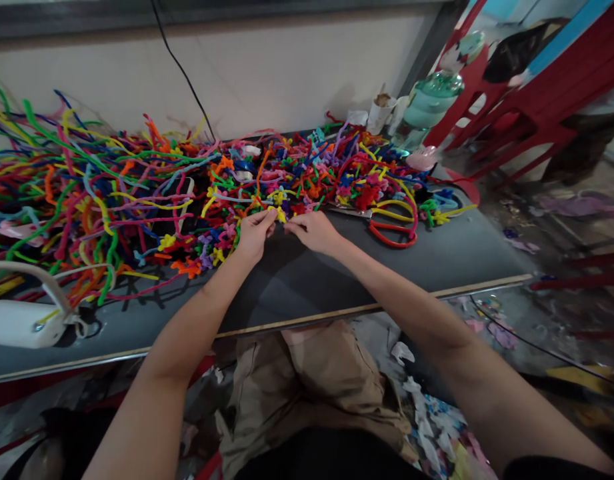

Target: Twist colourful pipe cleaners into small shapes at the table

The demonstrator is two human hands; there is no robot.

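My left hand (255,235) pinches a small twisted yellow pipe cleaner (279,215) between thumb and fingertips, just above the dark tabletop. Close to its right side is my right hand (314,230), fingers curled and closed; what lies in its fingertips, if anything, is too small to make out. Right behind both hands spreads a heap of bent, knotted pipe cleaners (311,173) in many colours. Scissors with red handles (391,233) lie to the right of my right hand, their blades pointing left toward the heap.
Long loose pipe cleaners (87,193) cover the table's left side. A white device with a thick cable (24,325) sits at front left. White cup (381,113) and green plastic bottle (427,107) stand at back right, near red chairs (527,127). Scraps litter the floor.
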